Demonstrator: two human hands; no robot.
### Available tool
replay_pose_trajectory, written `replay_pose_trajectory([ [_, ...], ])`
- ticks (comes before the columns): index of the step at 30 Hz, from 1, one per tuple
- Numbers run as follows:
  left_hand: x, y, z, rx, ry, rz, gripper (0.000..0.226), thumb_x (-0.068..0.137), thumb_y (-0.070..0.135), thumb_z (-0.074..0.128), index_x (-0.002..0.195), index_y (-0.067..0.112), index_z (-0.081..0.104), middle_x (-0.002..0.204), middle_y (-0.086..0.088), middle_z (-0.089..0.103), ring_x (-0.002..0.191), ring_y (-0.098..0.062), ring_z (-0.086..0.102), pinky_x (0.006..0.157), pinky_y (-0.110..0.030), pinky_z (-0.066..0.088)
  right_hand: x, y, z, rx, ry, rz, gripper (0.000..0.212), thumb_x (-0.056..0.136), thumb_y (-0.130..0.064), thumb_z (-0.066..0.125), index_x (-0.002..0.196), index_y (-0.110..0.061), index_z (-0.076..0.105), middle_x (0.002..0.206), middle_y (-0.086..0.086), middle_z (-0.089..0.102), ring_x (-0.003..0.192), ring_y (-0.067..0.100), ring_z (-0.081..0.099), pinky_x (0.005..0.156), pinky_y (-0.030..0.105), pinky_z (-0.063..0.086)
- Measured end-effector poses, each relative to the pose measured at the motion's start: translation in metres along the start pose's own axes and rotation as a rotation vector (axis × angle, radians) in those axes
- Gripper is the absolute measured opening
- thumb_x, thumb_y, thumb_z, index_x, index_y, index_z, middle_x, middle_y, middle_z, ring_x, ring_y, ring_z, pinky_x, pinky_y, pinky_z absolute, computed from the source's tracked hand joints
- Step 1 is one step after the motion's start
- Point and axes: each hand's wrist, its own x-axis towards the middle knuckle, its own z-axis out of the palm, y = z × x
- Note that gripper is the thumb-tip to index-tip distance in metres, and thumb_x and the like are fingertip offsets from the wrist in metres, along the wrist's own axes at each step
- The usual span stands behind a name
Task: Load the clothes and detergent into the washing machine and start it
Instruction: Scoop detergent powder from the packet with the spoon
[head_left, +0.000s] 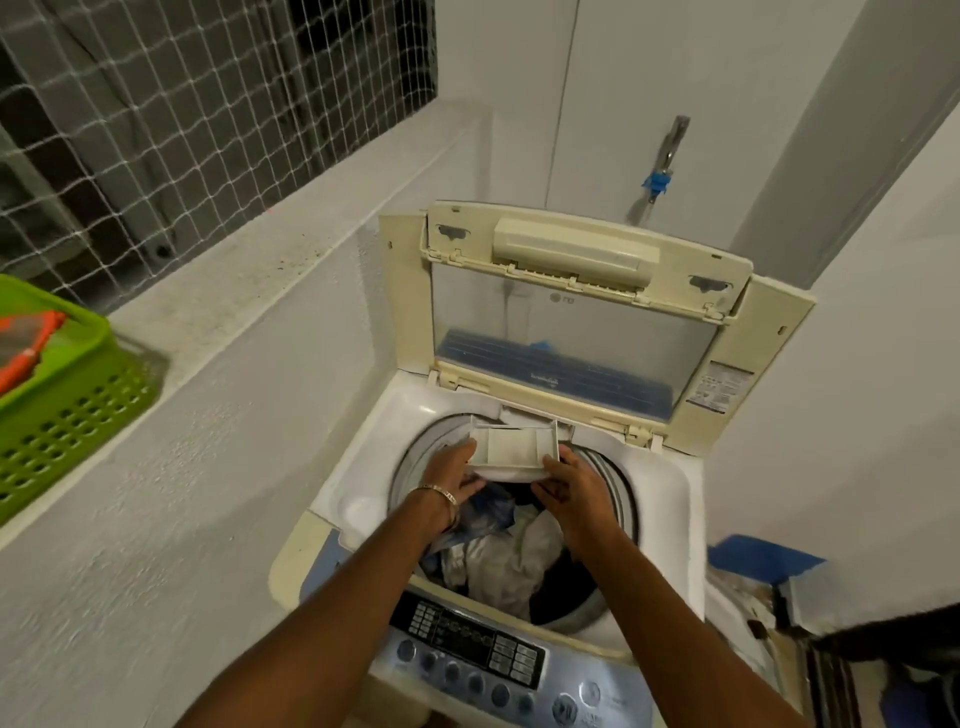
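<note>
A: status; where's the drawer (514, 449)?
B: pulled out from the back rim of the washer (363, 499), hanging over the drum; long axis runs left-right, across the person; slot sits straight behind it, away from the body.
A: hands?
B: both on it; left hand (454, 475) grips the left end, fingers curled under the corner; right hand (569, 483) pinches the right front corner, thumb on top; each hand at its own end, neither nearer.
A: clothes?
B: clothes (506, 551) already in the drum, right under the drawer and wrists; lid (587, 306) upright at the back.
A: detergent in?
B: can't tell; compartments look pale, no bottle or scoop in view.
A: next move?
B: my guess: either fill it or push it straight back into the slot; push has to go square, both ends together, or it'll likely jam; panel (467, 654) is at the near edge, below the forearms; untouched, start not yet done.
A: anything else?
B: green basket (62, 395) on the ledge (234, 291) to the left; well apart.
</note>
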Motion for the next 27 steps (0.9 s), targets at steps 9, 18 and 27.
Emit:
replay_pose_trajectory([
  [9, -0.060, 0.013, -0.017, 0.057, 0.055, 0.114, 0.032, 0.094, 0.035, 0.055, 0.121, 0.019, 0.058, 0.109, -0.005, 0.065, 0.091, -0.019, 0.063, 0.077, -0.031, 0.052, -0.032, -0.031, 0.028, -0.049, -0.136, 0.013, 0.035, 0.090, -0.011, 0.064, 0.125, -0.013, 0.058, 0.116, 0.011, 0.070, 0.107, 0.026, 0.067, 0.086, 0.038, 0.056],
  [18, -0.093, 0.058, -0.053, 0.028, 0.111, 0.295, 0.013, 0.092, 0.014, 0.057, 0.080, 0.018, 0.057, 0.080, -0.003, 0.056, 0.071, -0.016, 0.055, 0.066, -0.027, 0.049, -0.043, -0.058, 0.106, -0.102, -0.201, -0.031, 0.018, 0.088, -0.013, 0.068, 0.105, -0.010, 0.063, 0.092, 0.006, 0.071, 0.086, 0.020, 0.069, 0.077, 0.034, 0.059],
  [27, -0.105, 0.124, -0.108, 0.001, 0.228, 0.472, 0.015, 0.087, 0.009, 0.066, 0.074, 0.015, 0.061, 0.074, -0.005, 0.059, 0.070, -0.019, 0.057, 0.065, -0.028, 0.049, -0.048, -0.074, 0.214, -0.158, -0.266, -0.094, 0.018, 0.088, -0.014, 0.067, 0.104, -0.006, 0.066, 0.097, 0.012, 0.069, 0.089, 0.024, 0.068, 0.085, 0.038, 0.058],
])
